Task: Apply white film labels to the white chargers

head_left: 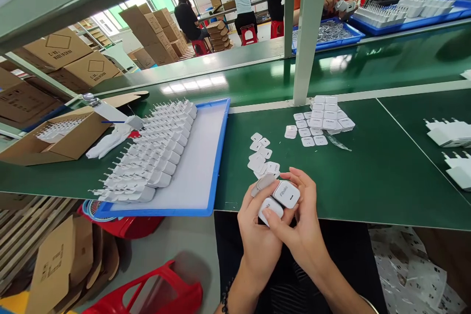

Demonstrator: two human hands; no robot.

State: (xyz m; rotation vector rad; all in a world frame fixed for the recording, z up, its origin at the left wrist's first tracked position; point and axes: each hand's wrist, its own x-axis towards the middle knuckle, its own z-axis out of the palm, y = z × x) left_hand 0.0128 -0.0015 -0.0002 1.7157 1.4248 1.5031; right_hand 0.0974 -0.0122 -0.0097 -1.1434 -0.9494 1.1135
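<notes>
Two white plug chargers are held together above the table's front edge, printed end faces up. One charger [287, 194] shows a small dark port slot; the other charger [268, 209] is partly covered by a thumb. My left hand [257, 238] is closed around them from the left, a pale cover on one finger. My right hand [303, 221] grips from the right, its thumb pressing on the nearer charger's face. Just beyond the hands lie loose white square printed pieces [260, 149]. Farther right is a stacked group of similar pieces [324, 114].
On the left, a blue-rimmed tray [221, 157] holds rows of chargers, pins up. Behind it are a white glove [108, 142] and a cardboard box [77, 142]. More chargers [449, 132] lie at far right. A white post [307, 34] rises at the table's back; a co-worker sits beyond.
</notes>
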